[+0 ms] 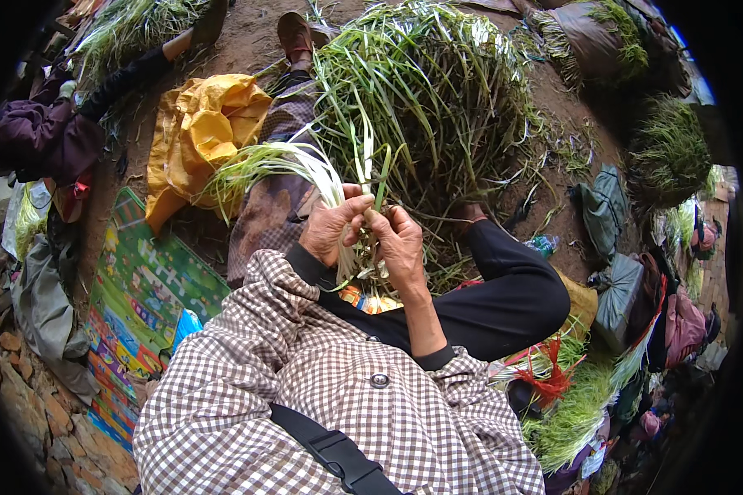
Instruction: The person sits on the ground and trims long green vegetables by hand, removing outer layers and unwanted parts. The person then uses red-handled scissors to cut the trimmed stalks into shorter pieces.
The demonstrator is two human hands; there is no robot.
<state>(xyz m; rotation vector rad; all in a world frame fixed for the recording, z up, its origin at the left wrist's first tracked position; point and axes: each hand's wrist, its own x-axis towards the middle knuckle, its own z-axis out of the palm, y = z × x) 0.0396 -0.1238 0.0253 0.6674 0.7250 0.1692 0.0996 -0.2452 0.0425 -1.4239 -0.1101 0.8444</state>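
Observation:
My left hand (331, 229) grips a bundle of slender white-stemmed greens (312, 164), whose green tips droop to the left. My right hand (401, 241) is close beside it, thumb and fingers pinched on a green-leaved stalk (384, 176). Another pale stalk (363, 148) rises between the two hands; which hand has hold of it I cannot tell. Under the hands, root ends and dry bits hang over my lap, and a patch of orange printed material (371, 301) shows there. A large heap of long-leaved greens (427, 93) lies just beyond my hands.
An orange woven sack (207, 133) and a colourful printed mat (155, 278) lie to my left. Another person's purple-clothed arm (46, 133) is at far left. On my right are a tied grey bundle (619, 297), red strings (551, 371) and finished-looking green bunches (569, 421).

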